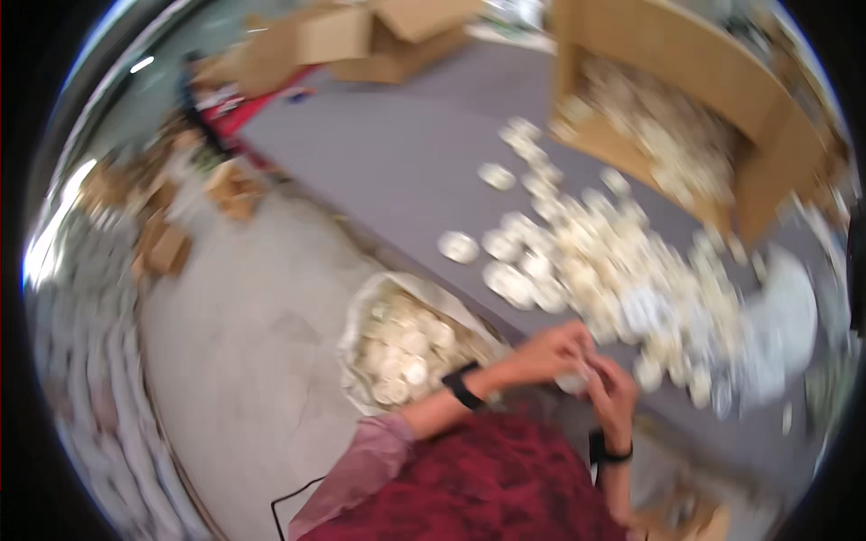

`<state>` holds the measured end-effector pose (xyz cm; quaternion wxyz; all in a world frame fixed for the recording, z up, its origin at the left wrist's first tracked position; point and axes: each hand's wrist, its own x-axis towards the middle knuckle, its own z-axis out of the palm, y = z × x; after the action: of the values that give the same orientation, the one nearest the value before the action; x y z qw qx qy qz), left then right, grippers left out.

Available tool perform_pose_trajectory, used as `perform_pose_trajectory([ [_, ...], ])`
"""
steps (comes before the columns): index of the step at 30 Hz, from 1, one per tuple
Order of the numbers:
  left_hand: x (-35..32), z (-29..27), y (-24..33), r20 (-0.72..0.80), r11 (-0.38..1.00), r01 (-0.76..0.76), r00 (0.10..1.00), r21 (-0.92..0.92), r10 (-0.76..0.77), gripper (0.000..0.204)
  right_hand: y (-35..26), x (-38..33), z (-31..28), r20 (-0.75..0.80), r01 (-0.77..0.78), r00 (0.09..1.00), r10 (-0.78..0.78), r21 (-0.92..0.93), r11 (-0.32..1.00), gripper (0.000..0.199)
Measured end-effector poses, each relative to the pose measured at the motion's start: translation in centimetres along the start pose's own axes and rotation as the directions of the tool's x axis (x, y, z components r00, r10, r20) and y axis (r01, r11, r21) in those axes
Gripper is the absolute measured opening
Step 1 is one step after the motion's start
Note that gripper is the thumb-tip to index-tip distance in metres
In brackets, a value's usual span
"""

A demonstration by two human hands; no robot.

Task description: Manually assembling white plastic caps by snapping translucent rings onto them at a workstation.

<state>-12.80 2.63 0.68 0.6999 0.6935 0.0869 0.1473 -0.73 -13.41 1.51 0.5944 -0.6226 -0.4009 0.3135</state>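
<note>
My left hand and my right hand meet over the near edge of the table, fingers pinched together. Between them is a small white round piece, partly hidden by the fingers and smeared by motion. A big heap of similar cream-white round pieces spreads over the grey tabletop just beyond my hands. To the left of my left forearm, a white sack stands open on the floor, with more of these pieces inside.
A large cardboard box lies on the table at the back right, its opening showing more pale pieces. Clear plastic bags lie at the right. Another open carton stands at the far end. Wrapped bundles line the left side.
</note>
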Motion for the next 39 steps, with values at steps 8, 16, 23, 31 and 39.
perform_pose_trajectory([
  [8,-1.0,2.0,-1.4,-0.043,0.866,-0.097,0.995,-0.491,0.087,0.019,1.4,1.4,0.3,-0.259,0.106,0.966,0.004,0.411,0.905,0.020],
  [16,-1.3,0.7,-1.4,-0.028,0.926,-0.037,0.999,-0.377,0.028,0.017,2.3,1.1,-1.4,-0.067,0.043,0.997,-0.028,0.234,0.971,0.017],
  [23,-1.8,0.6,0.8,0.084,0.951,-0.031,0.996,0.307,0.005,0.017,1.5,0.8,-1.1,0.169,0.050,0.984,-0.054,0.028,0.998,0.021],
  [31,-2.3,1.9,-1.7,-0.105,0.883,0.019,0.992,-0.469,-0.077,0.025,2.1,1.3,0.1,-0.082,-0.002,0.996,0.027,0.290,0.957,0.019],
  [39,-3.2,1.2,-3.8,-0.254,0.788,-0.115,0.966,-0.605,-0.054,0.024,1.2,1.8,2.4,-0.127,-0.041,0.988,0.084,0.310,0.950,0.019],
])
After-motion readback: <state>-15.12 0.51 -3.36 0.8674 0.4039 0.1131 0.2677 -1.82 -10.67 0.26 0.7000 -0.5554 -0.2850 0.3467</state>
